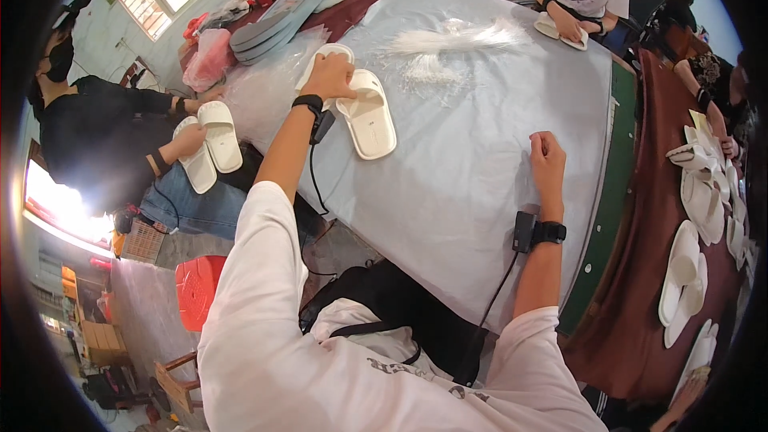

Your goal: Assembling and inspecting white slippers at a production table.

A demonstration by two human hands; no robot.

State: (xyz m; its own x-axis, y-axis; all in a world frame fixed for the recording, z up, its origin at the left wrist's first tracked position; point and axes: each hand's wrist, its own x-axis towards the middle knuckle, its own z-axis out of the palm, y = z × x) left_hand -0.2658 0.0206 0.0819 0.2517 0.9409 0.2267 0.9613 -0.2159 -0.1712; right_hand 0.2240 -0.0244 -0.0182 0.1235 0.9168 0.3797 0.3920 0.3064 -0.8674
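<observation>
Left hand (330, 78): fingers bent and clamped on a pair of white slippers (373, 126) at the straps; pair sits by the worktop's (456, 200) left edge, toes of one slipper partly behind the hand. Right hand (547, 152): fingers curled together in a loose fist, nothing visible in it, over the cloth near the right edge; contact with the cloth cannot be told. White strands (456, 48) heaped toward the far edge. Writing: small dark mark on one insole, too small to read; dark lettering across the wearer's shirt (264, 296).
</observation>
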